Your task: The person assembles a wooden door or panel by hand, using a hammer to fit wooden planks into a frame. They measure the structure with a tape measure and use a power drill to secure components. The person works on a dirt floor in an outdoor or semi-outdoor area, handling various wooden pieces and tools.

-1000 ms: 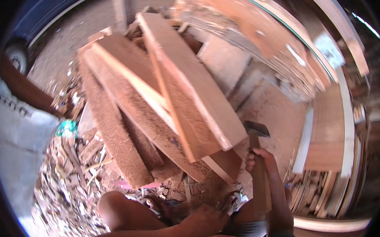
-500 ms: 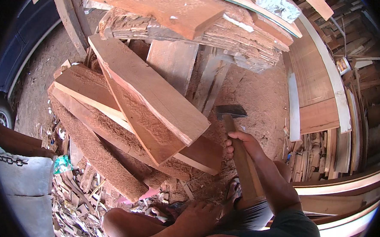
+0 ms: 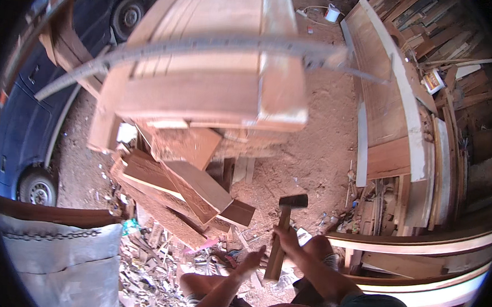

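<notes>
My right hand is wrapped round the wooden handle of a hammer-like tool, gripping it a little below its dark metal head. The tool stands nearly upright in the picture, head at the far end. Just left of the handle is my left hand, raised off my lap; its fingers are too small and blurred to make out. Thick wooden beams lie heaped and crossed beyond it, dusted with sawdust.
A large wooden panel rests above the beams, with a blurred grey strip across it. Another framed panel and stacked boards stand at right. A dark blue vehicle is at left. Wood scraps litter the near ground.
The view has tilted up, bringing in the large panel and more of the vehicle. My left hand has lifted from my lap toward the handle. My right hand keeps its grip.
</notes>
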### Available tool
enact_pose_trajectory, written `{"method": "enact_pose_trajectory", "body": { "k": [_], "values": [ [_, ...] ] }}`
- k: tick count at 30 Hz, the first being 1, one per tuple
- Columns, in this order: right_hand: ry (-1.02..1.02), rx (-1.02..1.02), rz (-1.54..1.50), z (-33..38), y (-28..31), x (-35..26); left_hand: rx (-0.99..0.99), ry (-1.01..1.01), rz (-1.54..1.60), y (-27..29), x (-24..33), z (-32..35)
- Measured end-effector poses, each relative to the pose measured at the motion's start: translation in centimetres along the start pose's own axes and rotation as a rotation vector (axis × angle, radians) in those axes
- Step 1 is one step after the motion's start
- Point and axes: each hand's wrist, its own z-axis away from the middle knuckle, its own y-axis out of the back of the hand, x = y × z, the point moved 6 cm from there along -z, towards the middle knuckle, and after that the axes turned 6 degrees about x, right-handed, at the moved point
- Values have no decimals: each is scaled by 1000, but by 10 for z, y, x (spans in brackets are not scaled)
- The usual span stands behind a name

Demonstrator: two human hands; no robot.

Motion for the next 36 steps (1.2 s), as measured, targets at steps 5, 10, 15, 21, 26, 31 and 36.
{"method": "enact_pose_trajectory", "body": {
  "k": [5, 10, 15, 21, 26, 31, 36],
  "values": [
    [31, 75, -228, 136, 47, -71, -13, 26, 37, -112, 109, 175],
    [503, -36, 276, 221, 125, -199, 163, -252, -502, -178, 201, 275],
    [409, 22, 134, 197, 235, -268, 461, -520, -891, -181, 302, 311],
    [329, 148, -312, 149, 380, -335, 481, -588, -629, -166, 412, 315],
    [373, 197, -210, 102, 427, -419, 818, -764, -741, -118, 518, 280],
    [309, 289, -37, 52, 459, -503, 993, -560, -353, -76, 624, 225],
    [324, 199, 205, -8, 459, -615, 1087, -446, -55, -18, 675, 197]
  ]
}}
